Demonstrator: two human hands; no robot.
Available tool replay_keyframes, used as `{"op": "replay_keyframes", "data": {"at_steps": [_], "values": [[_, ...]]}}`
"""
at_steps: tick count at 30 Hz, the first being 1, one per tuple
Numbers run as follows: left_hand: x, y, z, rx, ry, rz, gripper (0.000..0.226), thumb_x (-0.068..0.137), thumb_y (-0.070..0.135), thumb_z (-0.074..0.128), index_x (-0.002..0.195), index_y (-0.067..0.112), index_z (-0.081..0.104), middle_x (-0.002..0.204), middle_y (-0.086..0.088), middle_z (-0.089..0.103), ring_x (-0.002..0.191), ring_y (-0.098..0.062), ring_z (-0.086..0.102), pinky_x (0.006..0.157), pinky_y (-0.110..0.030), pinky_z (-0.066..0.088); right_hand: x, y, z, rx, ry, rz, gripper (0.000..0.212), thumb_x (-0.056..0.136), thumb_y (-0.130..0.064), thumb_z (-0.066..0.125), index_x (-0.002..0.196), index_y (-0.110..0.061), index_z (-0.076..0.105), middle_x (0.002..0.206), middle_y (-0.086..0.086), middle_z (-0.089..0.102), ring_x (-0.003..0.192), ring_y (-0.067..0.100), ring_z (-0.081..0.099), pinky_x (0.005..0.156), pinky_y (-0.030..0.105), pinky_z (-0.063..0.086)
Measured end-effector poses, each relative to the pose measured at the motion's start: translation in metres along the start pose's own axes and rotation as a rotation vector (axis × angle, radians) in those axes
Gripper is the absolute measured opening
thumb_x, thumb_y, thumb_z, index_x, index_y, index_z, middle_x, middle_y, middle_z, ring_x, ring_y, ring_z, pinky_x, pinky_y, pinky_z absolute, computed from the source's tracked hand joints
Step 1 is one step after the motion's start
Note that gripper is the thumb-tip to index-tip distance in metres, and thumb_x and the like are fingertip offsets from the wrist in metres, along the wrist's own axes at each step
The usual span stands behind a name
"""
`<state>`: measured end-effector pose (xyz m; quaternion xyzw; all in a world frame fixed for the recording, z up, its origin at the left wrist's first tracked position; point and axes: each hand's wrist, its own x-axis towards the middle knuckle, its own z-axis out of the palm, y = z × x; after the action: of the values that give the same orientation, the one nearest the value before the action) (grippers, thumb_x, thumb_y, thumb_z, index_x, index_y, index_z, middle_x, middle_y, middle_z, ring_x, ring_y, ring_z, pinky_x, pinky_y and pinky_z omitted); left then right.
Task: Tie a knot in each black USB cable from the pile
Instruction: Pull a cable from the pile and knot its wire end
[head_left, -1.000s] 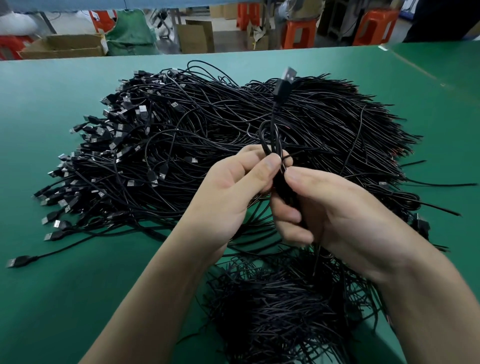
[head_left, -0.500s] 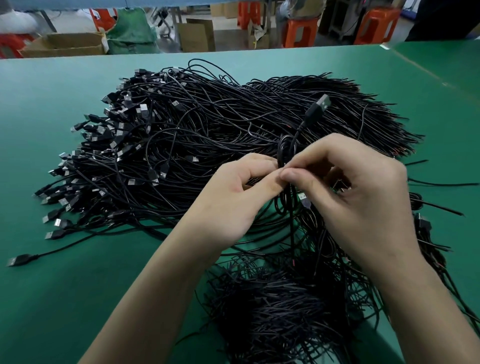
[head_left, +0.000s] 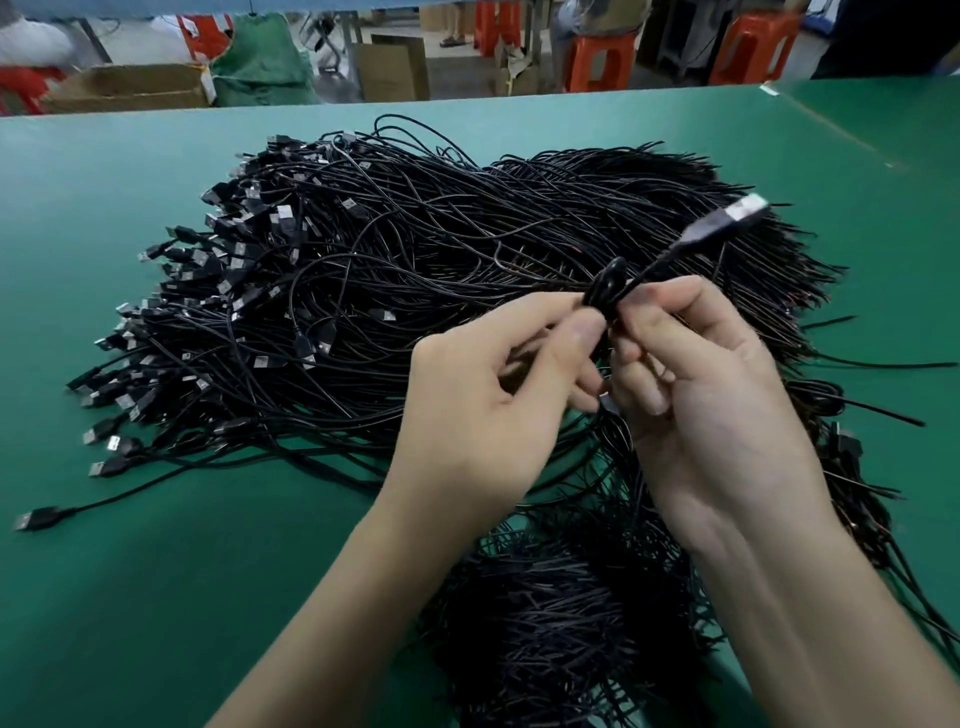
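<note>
Knot forming: left hand (head_left: 485, 415) and right hand (head_left: 696, 395) both pinch the cable (head_left: 605, 291) loop above the pile (head_left: 415, 291); next, probably pull it snug.

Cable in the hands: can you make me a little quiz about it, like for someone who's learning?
1. True or false: the left hand and right hand both pinch one looped black cable.
2. The held cable's USB plug points: A up and rightward, B straight down, C leftward.
3. Fill in: the pile lies on a ____ table.
Key: 1 true; 2 A; 3 green.
</note>
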<state>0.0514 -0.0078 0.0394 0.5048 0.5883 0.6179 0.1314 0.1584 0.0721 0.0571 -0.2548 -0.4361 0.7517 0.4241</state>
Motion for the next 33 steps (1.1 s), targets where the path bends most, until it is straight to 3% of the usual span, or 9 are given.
{"op": "replay_keyframes", "data": {"at_steps": [6, 8, 11, 15, 19, 23, 26, 30, 33], "values": [[0.01, -0.001, -0.014, -0.288, -0.055, -0.233, 0.008, 0.089, 0.017, 0.079, 0.096, 0.019, 0.078, 0.084, 0.001, 0.078, 0.075, -0.003, 0.07, 0.068, -0.016, 0.053, -0.005, 0.0, 0.003, -0.101, -0.069, -0.037, 0.019, 0.084, -0.021, 0.072, 0.068, -0.025, 0.064, 0.058, -0.008, 0.054, 0.047, 0.001, 0.045, 0.045, 0.011, 0.038], [0.013, 0.0, -0.022, -0.344, -0.024, -0.268, 0.034, 0.078, 0.015, 0.088, 0.105, 0.027, 0.071, 0.089, -0.009, 0.078, 0.077, -0.015, 0.072, 0.072, -0.031, 0.06, -0.005, -0.002, 0.004, -0.091, -0.13, 0.016, 0.014, 0.081, -0.023, 0.072, 0.071, -0.024, 0.063, 0.059, -0.004, 0.053, 0.043, 0.002, 0.039, 0.042, 0.011, 0.033], [0.014, 0.001, -0.028, -0.131, 0.026, -0.091, 0.058, 0.078, 0.015, 0.087, 0.127, 0.03, 0.061, 0.094, -0.004, 0.078, 0.077, -0.018, 0.07, 0.073, -0.038, 0.058, -0.003, -0.002, 0.003, -0.049, -0.161, 0.085, 0.013, 0.082, -0.022, 0.07, 0.075, -0.018, 0.059, 0.059, -0.003, 0.05, 0.041, 0.002, 0.033, 0.042, 0.011, 0.03], [0.011, 0.006, -0.027, 0.221, 0.009, 0.229, 0.035, 0.085, 0.009, 0.085, 0.114, 0.024, 0.073, 0.101, 0.016, 0.075, 0.092, -0.003, 0.069, 0.08, -0.018, 0.048, -0.002, -0.002, 0.006, 0.059, -0.133, 0.152, 0.011, 0.077, -0.018, 0.067, 0.067, -0.019, 0.061, 0.055, -0.004, 0.048, 0.038, 0.002, 0.031, 0.042, 0.014, 0.03], [0.011, 0.003, -0.027, 0.329, -0.131, 0.383, 0.027, 0.092, 0.001, 0.077, 0.114, 0.017, 0.078, 0.113, 0.002, 0.071, 0.11, -0.02, 0.064, 0.096, -0.032, 0.048, 0.002, -0.004, 0.005, 0.102, 0.007, 0.179, 0.022, 0.093, -0.007, 0.059, 0.072, -0.015, 0.055, 0.05, -0.007, 0.05, 0.033, 0.001, 0.032, 0.036, 0.014, 0.028], [0.009, 0.003, -0.025, 0.044, -0.259, 0.095, 0.023, 0.096, 0.011, 0.068, 0.114, 0.021, 0.079, 0.114, -0.002, 0.063, 0.102, -0.015, 0.063, 0.079, -0.028, 0.051, 0.005, -0.004, 0.002, 0.082, 0.07, 0.17, 0.027, 0.094, -0.014, 0.064, 0.069, -0.019, 0.055, 0.052, -0.006, 0.045, 0.035, 0.002, 0.035, 0.037, 0.015, 0.032], [0.01, 0.002, -0.021, -0.158, -0.177, -0.091, 0.005, 0.091, 0.024, 0.077, 0.094, 0.025, 0.081, 0.099, 0.006, 0.071, 0.085, -0.004, 0.066, 0.076, -0.022, 0.051, 0.001, 0.001, 0.003, 0.066, 0.035, 0.122, 0.027, 0.093, -0.013, 0.066, 0.068, -0.021, 0.06, 0.055, -0.005, 0.047, 0.041, 0.004, 0.036, 0.043, 0.014, 0.036], [0.012, -0.009, -0.018, -0.408, -0.098, -0.372, 0.049, 0.065, 0.012, 0.095, 0.105, 0.021, 0.068, 0.094, 0.006, 0.07, 0.081, -0.011, 0.071, 0.081, -0.025, 0.058, -0.002, 0.007, 0.007, 0.004, 0.01, 0.008, 0.032, 0.092, -0.012, 0.068, 0.063, -0.025, 0.066, 0.056, -0.009, 0.052, 0.041, 0.001, 0.036, 0.045, 0.012, 0.036], [0.013, -0.011, -0.022, -0.543, -0.135, -0.467, 0.063, 0.07, 0.002, 0.086, 0.126, 0.017, 0.06, 0.105, -0.005, 0.075, 0.089, -0.018, 0.076, 0.083, -0.029, 0.061, -0.004, 0.009, 0.006, -0.094, -0.007, -0.057, 0.033, 0.095, -0.012, 0.067, 0.065, -0.025, 0.065, 0.053, -0.012, 0.05, 0.044, 0.0, 0.041, 0.044, 0.011, 0.035]]}}
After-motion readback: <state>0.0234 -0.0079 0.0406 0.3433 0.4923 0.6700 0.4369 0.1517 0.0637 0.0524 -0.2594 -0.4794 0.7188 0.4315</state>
